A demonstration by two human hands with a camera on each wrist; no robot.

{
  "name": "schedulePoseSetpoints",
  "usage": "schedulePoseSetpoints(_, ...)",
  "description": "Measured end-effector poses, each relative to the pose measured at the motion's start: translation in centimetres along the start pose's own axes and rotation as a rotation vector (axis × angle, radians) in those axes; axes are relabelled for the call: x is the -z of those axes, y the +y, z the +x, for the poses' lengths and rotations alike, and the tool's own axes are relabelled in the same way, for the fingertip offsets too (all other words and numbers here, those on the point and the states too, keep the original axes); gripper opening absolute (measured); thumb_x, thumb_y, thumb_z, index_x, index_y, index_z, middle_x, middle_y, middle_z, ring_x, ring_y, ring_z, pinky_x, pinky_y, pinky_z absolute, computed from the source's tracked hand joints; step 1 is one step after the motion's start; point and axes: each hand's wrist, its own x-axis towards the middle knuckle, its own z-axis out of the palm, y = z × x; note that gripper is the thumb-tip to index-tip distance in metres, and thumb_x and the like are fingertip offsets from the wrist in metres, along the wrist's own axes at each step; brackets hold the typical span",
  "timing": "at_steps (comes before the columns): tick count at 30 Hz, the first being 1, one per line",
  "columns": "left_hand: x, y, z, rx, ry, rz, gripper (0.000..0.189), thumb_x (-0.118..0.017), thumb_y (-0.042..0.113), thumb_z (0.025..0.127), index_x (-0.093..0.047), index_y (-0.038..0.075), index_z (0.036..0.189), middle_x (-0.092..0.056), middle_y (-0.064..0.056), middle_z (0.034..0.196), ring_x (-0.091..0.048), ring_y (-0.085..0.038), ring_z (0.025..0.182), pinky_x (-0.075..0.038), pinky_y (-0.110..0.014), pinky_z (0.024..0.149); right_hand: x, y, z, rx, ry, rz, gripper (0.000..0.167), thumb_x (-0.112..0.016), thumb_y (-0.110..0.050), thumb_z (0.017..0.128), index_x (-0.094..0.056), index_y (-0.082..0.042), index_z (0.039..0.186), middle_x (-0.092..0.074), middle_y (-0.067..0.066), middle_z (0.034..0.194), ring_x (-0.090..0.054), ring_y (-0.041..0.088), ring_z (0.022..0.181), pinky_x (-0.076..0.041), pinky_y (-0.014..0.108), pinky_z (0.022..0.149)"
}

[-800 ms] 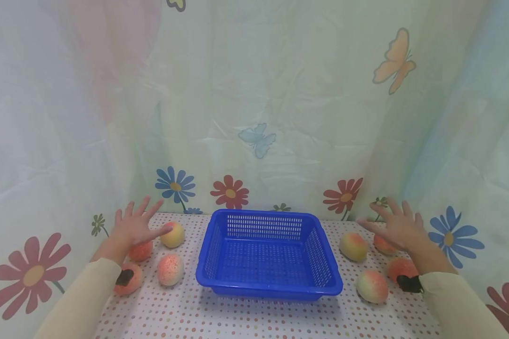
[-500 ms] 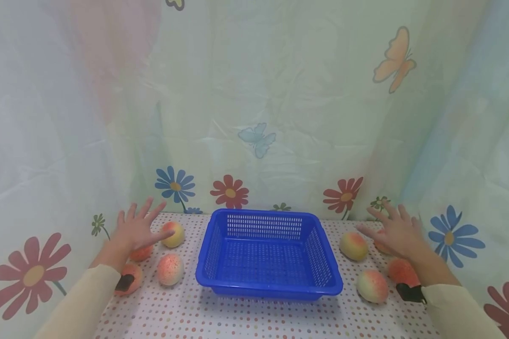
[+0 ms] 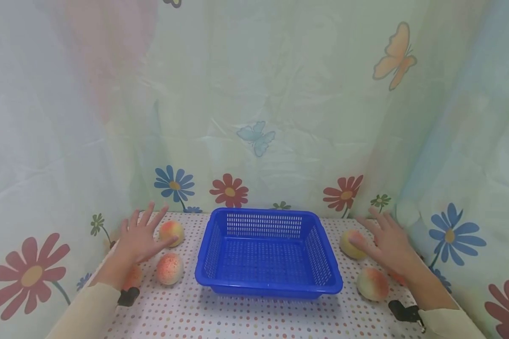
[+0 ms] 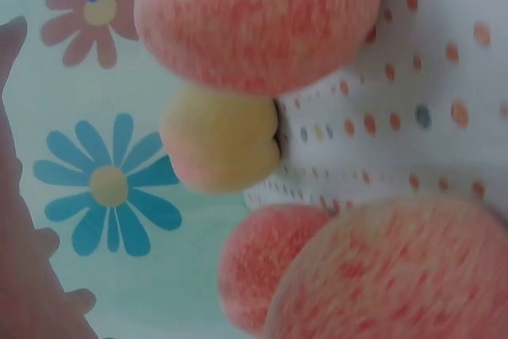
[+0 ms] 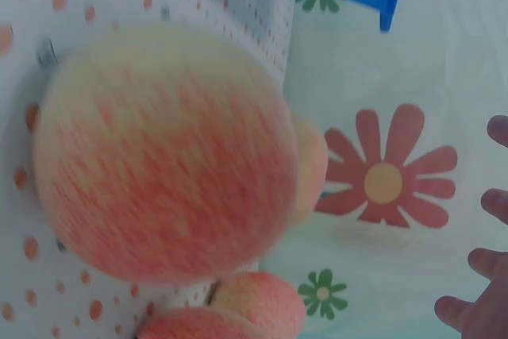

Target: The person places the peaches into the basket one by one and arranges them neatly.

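Observation:
My left hand [image 3: 141,239], fingers spread, hovers over the left group of peaches and holds nothing. Near its thumb is a yellow-red peach [image 3: 171,233]; a pink speckled peach [image 3: 169,269] lies closer to me, and another peach [image 3: 132,278] shows beside the wrist. On the other side, my right hand [image 3: 391,245] is also spread, its thumb overlapping a yellowish peach [image 3: 351,245]. A pale pink peach [image 3: 373,284] lies below that hand. Several peaches appear in each wrist view, including a large one [image 4: 262,21] on the left and one [image 5: 167,156] on the right.
Between the hands stands a blue plastic basket [image 3: 268,287] with perforated walls, nothing inside it. The table has a dotted cloth [image 3: 254,320]. A flowered curtain [image 3: 280,117] rises behind and at both sides. Black wrist devices [image 3: 128,296] show at the cuffs.
Both hands have come slightly down and toward me, still spread. Forearms now cover more of the outer peaches. The basket and visible peaches stay where they were; the view tilts slightly.

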Motion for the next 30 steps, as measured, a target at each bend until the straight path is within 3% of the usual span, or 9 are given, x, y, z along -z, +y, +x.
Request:
schedulePoseSetpoints(6, -1.1, 0.6, -1.1, -0.011, 0.076, -0.07, 0.1, -0.055, 0.077, 0.088, -0.015, 0.029, 0.165, -0.01, -0.019, 0.172, -0.01, -0.058, 0.151, -0.008, -0.082, 0.117, -0.6, -1.0, -1.2, 0.053, 0.044, 0.096, 0.066, -0.064, -0.047, 0.096, -0.05, -0.009, 0.148, -0.029, 0.029, 0.162, -0.016, 0.057, 0.151, -0.014, 0.086, 0.111)
schedulePoseSetpoints(10, -1.6, 1.0, -1.9, -0.002, 0.092, -0.124, 0.099, -0.055, 0.077, 0.088, -0.013, 0.032, 0.165, -0.009, -0.018, 0.172, -0.01, -0.057, 0.152, -0.009, -0.081, 0.117, -1.0, -1.9, -1.9, 0.048, 0.055, 0.167, 0.065, -0.068, -0.043, 0.094, -0.053, -0.009, 0.147, -0.03, 0.029, 0.162, -0.019, 0.057, 0.149, -0.011, 0.087, 0.11)
schedulePoseSetpoints(15, -1.5, 1.9, -3.1, 0.021, 0.108, -0.192, 0.1, -0.06, 0.073, 0.088, -0.011, 0.033, 0.166, -0.005, -0.016, 0.173, -0.01, -0.056, 0.153, -0.011, -0.08, 0.117, -1.5, -2.7, -2.9, 0.026, 0.052, 0.174, 0.065, -0.069, -0.043, 0.094, -0.05, -0.016, 0.15, -0.027, 0.021, 0.166, -0.023, 0.053, 0.149, -0.021, 0.087, 0.107)
schedulePoseSetpoints(20, -1.8, 2.7, -4.3, 0.011, 0.155, -0.193, 0.096, -0.065, 0.065, 0.09, -0.016, 0.029, 0.165, -0.012, -0.019, 0.171, -0.017, -0.055, 0.151, -0.018, -0.082, 0.114, -2.0, -3.9, -3.7, -0.031, 0.038, 0.176, 0.064, -0.067, -0.044, 0.096, -0.047, -0.023, 0.152, -0.029, 0.017, 0.166, -0.028, 0.051, 0.147, -0.03, 0.088, 0.099)
schedulePoseSetpoints(26, -2.4, 3.9, -5.8, 0.024, 0.174, -0.246, 0.094, -0.064, 0.065, 0.091, -0.018, 0.03, 0.165, -0.015, -0.015, 0.171, -0.021, -0.051, 0.152, -0.017, -0.082, 0.114, -3.1, -5.4, -4.5, -0.055, 0.121, 0.236, 0.056, -0.068, -0.035, 0.096, -0.055, -0.014, 0.147, -0.039, 0.019, 0.161, -0.039, 0.053, 0.142, -0.037, 0.084, 0.097)
schedulePoseSetpoints(30, -2.8, 4.8, -6.7, 0.046, 0.189, -0.329, 0.091, -0.066, 0.063, 0.091, -0.022, 0.029, 0.164, -0.017, -0.011, 0.172, -0.023, -0.048, 0.153, -0.025, -0.08, 0.113, -3.9, -6.0, -5.0, -0.071, 0.161, 0.298, 0.051, -0.065, -0.031, 0.099, -0.057, -0.01, 0.145, -0.043, 0.022, 0.157, -0.041, 0.053, 0.14, -0.039, 0.083, 0.097)
